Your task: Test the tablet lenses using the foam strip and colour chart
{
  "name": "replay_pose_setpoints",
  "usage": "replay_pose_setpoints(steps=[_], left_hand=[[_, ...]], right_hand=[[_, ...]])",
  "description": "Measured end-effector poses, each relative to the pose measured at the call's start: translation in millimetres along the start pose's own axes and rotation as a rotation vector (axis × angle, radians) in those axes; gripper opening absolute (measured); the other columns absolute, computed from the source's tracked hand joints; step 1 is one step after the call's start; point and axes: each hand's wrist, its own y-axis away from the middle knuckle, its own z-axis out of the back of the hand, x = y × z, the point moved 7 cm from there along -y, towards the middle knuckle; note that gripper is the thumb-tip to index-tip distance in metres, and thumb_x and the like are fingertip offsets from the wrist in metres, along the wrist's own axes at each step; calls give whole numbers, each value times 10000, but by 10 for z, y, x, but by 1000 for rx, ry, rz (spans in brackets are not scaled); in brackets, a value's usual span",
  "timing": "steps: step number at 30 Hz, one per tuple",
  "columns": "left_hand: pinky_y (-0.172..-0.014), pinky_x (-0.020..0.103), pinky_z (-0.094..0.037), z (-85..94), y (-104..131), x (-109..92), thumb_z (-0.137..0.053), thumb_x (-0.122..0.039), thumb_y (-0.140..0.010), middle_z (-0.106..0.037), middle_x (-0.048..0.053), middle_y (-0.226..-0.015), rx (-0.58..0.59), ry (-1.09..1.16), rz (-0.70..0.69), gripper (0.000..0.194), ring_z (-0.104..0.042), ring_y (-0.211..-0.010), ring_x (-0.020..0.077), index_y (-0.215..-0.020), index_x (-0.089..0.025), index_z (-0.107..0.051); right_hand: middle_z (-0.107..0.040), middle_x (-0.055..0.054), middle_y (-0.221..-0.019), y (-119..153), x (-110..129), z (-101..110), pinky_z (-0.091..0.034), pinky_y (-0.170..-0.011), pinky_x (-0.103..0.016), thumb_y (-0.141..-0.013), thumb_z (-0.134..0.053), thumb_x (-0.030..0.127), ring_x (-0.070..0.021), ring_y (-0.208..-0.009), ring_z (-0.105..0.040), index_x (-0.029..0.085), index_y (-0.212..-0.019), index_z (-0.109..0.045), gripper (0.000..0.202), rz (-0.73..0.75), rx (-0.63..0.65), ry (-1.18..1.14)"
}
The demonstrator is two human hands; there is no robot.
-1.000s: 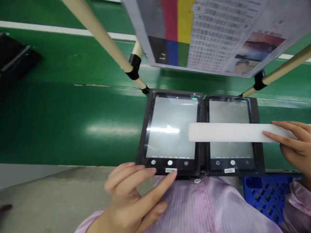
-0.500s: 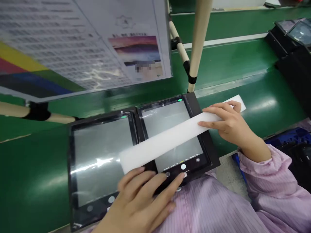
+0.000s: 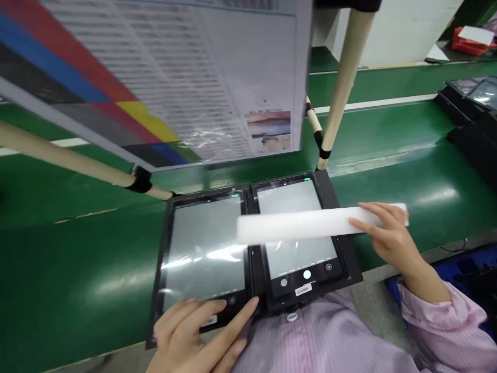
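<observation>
In the head view, we see the right hand (image 3: 390,233) pinching the end of a smooth, long white foam-like strip (image 3: 295,226) right of centre, presumably to reach over two rectangular, black-framed tablets (image 3: 301,255), the left hand (image 3: 196,334) loosely spread, seemingly empty, lower left of centre.

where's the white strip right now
In the head view, right of centre, the white strip is in the right hand, extending across the right tablet to the edge of the left tablet.
</observation>
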Motion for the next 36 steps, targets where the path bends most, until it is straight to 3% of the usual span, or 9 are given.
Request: replay_pose_setpoints(steps=[5, 10, 13, 17, 21, 25, 30, 33, 36], left_hand=[[-981, 483, -485, 118, 122, 28, -677, -206, -945, -575, 104, -1121, -61, -106, 107, 584, -566, -1057, 299, -1488, -420, -649], [-970, 464, -464, 116, 170, -23, -672, -179, -959, -542, 108, -1144, -123, -117, 136, 399, -531, -1073, 284, -1328, -308, -753], [-962, 473, -465, 63, 183, -43, -672, -202, -969, -563, 116, -1158, -131, -137, 118, 357, -524, -1089, 295, -1306, -287, -750], [-969, 540, -482, -8, 297, 94, -679, -318, -990, -586, 146, -1186, -69, -183, 137, 306, -547, -1130, 345, -1289, -296, -742], [-1031, 705, -500, 5, 502, 569, -733, -534, -939, -533, 225, -1400, -39, -189, 299, 803, -512, -1349, 501, -1642, -290, -430], [-813, 616, -655, -76, 716, 1075, -797, -640, -849, -626, 195, -1373, 93, -87, 515, 1203, -694, -1178, 453, -1746, -304, -69], [-698, 423, -672, -76, 1027, 1553, -880, -561, -805, -787, 76, -1023, -75, 489, 1062, 987, -784, -847, 286, -1630, -265, -427], [-563, 266, -595, -42, 956, 1633, -869, -583, -807, -782, 32, -833, -334, 880, 1218, 616, -714, -674, 186, -1269, -201, -729], [-554, 240, -585, -67, 686, 1528, -861, -563, -814, -811, 27, -867, -415, 1173, 1270, 463, -707, -652, 164, -1088, -197, -790]], right_hand=[[-710, -180, -1296, 847, -388, 190, -554, -775, -638, -825, -812, 316, -480, -1113, -691, 413, -1637, -471, 886, -346, -494, 260], [-702, -185, -1100, 1108, -485, -373, -481, -631, -627, -861, -787, 558, -478, -914, -675, 447, -1420, -712, 574, -579, -113, 335], [-663, -213, -1307, 971, -276, -306, -490, -743, -701, -942, -685, 573, -508, -1106, -629, 411, -1459, -690, 542, -620, -134, 263], [-616, -146, -1431, 571, 348, -11, -505, -974, -644, -1073, -481, 457, -386, -1246, -589, 367, -1465, -685, 451, -402, -149, -67], [-575, -86, -1498, 313, 935, 103, -441, -1070, -610, -1100, -413, 417, -357, -1338, -531, 372, -1259, -806, 426, -203, -71, -149], [-570, -75, -1512, 284, 1081, 48, -404, -1100, -617, -1095, -448, 372, -368, -1376, -496, 337, -1171, -831, 392, -180, -62, -106], [-583, -88, -1466, 273, 1050, 178, -442, -1048, -584, -1103, -391, 350, -343, -1302, -565, 384, -1363, -744, 439, -222, -242, -183], [-611, -103, -1415, 83, 1182, 185, -471, -1024, -544, -1106, -399, 338, -320, -1273, -600, 358, -1392, -722, 432, -212, -272, -256], [-649, -122, -1352, -248, 1497, 66, -493, -1002, -522, -1114, -408, 360, -305, -1252, -627, 298, -1283, -773, 408, -84, -234, -298]])
